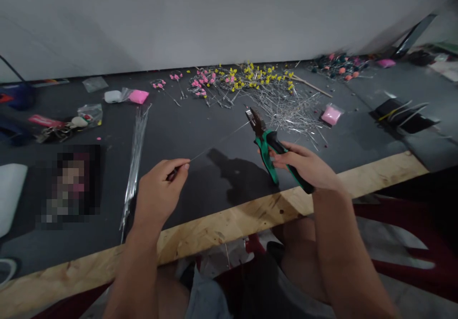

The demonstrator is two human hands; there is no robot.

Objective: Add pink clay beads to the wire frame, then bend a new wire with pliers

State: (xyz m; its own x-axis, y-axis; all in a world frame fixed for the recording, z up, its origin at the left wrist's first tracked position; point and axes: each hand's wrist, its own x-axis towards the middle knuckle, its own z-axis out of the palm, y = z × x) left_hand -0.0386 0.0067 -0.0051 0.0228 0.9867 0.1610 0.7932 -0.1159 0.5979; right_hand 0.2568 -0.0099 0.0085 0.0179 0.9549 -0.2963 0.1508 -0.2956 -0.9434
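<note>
Here, a thin, straight silver wire (218, 142) spans the space between both hands above the dark grey table covering (200, 128). It is very fine and partly lost against the dark surface; only a faint bright line is visible. One end sits in the nose of the green-and-black-handled pliers (270, 144), whose dark metal head points up and to the left; whether the jaws actually grip the wire cannot be told. The other end runs down to the left hand (161, 190).

The left hand is clenched in a pinch: thumb and forefinger press together on the wire end, with the remaining fingers curled under. The right hand (307, 168) is wrapped around the two pliers handles, fingers closed over the black grip and the green handle showing beside the palm. The handles stand slightly apart.

Both hands are held just above the near part of the table, close to its bare plywood edge (229, 223). The shadow of the pliers falls on the covering between the hands.

To the left of the left hand lies a long bundle of straight silver wires (135, 159), running away from the edge. Farther back, a loose heap of cut wires tipped with pink and yellow beads (246, 82) is spread across the table. A small clear bag of pink material (331, 115) lies to the right of that heap, and another pink packet (138, 96) lies at the far left.
</note>
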